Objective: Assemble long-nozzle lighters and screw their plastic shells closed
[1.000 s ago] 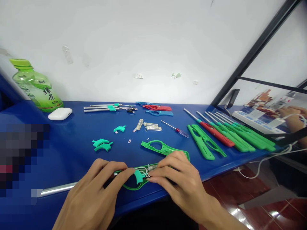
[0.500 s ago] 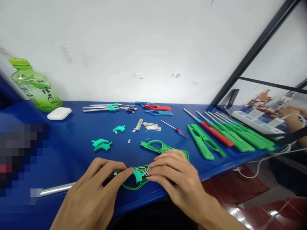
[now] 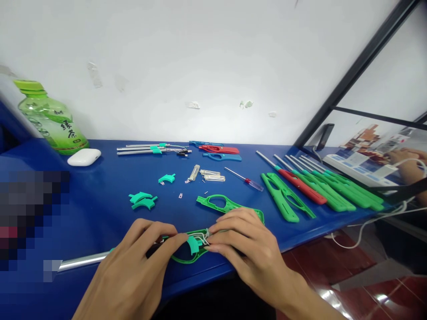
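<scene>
Near the front edge of the table lies an open green lighter casing, with a teal trigger and thin white wires inside. My left hand is closed on its left part, thumb and fingers near the trigger. A silver metal tube runs out to the left from under that hand. My right hand grips the right end, fingertips at the wires, hiding the rest of that end. Just behind my right hand is another green casing half, its inner side up.
Loose teal triggers, clear lighter tanks and a screwdriver lie beyond my hands. Tubes with wires and red and blue casings are near the wall. Several assembled lighters lie right; a bottle stands left.
Both hands keep nearly the same hold on the casing. The whole view has shifted very slightly; nothing has been picked up or let go.
</scene>
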`<state>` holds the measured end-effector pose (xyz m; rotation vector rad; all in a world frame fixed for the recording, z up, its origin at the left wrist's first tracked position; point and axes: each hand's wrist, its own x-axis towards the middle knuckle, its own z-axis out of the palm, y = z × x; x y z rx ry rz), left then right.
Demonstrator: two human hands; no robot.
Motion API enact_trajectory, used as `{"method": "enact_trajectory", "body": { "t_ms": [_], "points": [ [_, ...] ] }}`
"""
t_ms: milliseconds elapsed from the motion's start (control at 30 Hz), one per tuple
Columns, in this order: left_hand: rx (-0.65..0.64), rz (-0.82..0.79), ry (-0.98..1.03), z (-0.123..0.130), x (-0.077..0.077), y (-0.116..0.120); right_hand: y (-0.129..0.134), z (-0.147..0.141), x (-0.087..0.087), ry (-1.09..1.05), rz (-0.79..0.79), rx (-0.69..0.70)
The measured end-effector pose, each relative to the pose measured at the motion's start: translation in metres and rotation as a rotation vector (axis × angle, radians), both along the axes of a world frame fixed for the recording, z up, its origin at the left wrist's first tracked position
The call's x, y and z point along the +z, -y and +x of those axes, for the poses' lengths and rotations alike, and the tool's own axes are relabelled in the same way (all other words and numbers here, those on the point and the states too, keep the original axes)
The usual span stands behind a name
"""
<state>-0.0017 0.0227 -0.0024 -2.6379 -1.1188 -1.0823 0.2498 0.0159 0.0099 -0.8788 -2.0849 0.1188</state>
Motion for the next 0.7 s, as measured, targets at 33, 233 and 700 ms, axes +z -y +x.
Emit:
{"method": "enact_trajectory", "body": {
  "t_ms": [33,233,700],
  "points": [
    [0.0,0.001,0.002,0.0,0.0,0.0,0.0,0.0,0.0,-0.001,-0.003,0.001],
    [0.005,-0.009,0.003,0.001,-0.001,0.0,0.0,0.002,-0.002,0.01,-0.016,0.016],
    [-0.01,-0.017,-0.037,-0.001,-0.004,0.0,-0.002,0.029,0.03,0.36,-0.314,-0.017]
  ]
}}
